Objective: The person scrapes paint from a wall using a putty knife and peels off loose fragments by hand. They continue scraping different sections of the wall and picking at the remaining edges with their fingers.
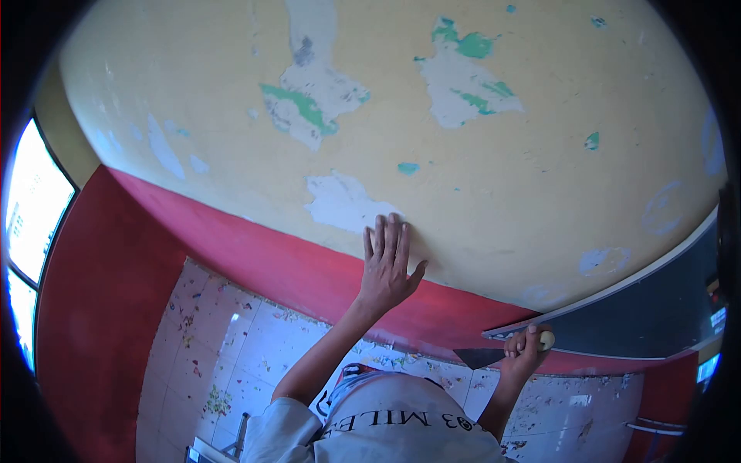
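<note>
My left hand [390, 266] lies flat against the yellow wall [494, 208], fingers outstretched. Its fingertips touch the lower right edge of a bare white patch [343, 202] where paint has come off. Lower and to the right, my right hand [523, 351] is wrapped round the pale handle of a putty knife [480, 356]. The dark, flat blade points left, apart from my left hand. Higher on the wall are two larger peeled patches, one at left [316, 96] and one at right [463, 85], both showing green and white layers.
A red band [255, 239] runs along the lower wall. Paint flakes [218, 401] litter the tiled floor [255, 347]. A dark framed board [648, 301] is at right, a bright window [35, 208] at left. Part of a metal-legged object [224, 447] shows at bottom left.
</note>
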The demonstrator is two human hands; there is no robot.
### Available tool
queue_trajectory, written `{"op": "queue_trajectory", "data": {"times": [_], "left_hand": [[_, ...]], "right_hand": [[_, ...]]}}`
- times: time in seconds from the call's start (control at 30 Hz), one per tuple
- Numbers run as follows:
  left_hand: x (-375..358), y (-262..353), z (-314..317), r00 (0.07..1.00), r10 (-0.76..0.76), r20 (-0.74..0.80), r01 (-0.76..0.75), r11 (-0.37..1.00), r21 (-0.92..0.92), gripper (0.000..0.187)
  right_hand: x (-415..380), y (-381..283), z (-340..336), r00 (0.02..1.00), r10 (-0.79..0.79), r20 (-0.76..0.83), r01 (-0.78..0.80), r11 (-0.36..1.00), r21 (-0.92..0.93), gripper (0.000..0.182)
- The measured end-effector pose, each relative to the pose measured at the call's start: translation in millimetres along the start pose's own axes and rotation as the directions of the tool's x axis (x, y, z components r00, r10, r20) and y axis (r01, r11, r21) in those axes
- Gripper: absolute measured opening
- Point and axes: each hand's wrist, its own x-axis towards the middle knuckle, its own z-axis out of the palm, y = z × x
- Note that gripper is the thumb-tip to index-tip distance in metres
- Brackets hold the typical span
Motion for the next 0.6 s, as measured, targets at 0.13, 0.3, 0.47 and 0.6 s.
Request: {"op": "queue_trajectory", "data": {"times": [0.13,0.3,0.47,0.6], "left_hand": [[-3.8,12.3,1.3,0.998,0.050,-0.042,-0.054,0.994,-0.098,0.074],[-5.8,18.4,-12.6,0.982,0.147,-0.116,-0.160,0.981,-0.111,0.066],[8.8,26.6,-9.4,0.973,0.067,-0.221,-0.109,0.977,-0.185,0.058],[8.5,31.0,-13.2,0.981,0.006,-0.196,-0.049,0.974,-0.220,0.056]], "right_hand": [[4.1,-12.2,8.5,1.000,0.024,0.016,-0.025,0.998,0.066,0.021],[10.7,-48.9,32.9,0.968,-0.163,0.188,0.130,0.976,0.178,0.019],[28.3,-87.9,45.9,0.894,-0.347,0.284,0.282,0.927,0.246,0.022],[28.7,-82.3,42.8,0.885,-0.366,0.288,0.318,0.927,0.199,0.022]]}}
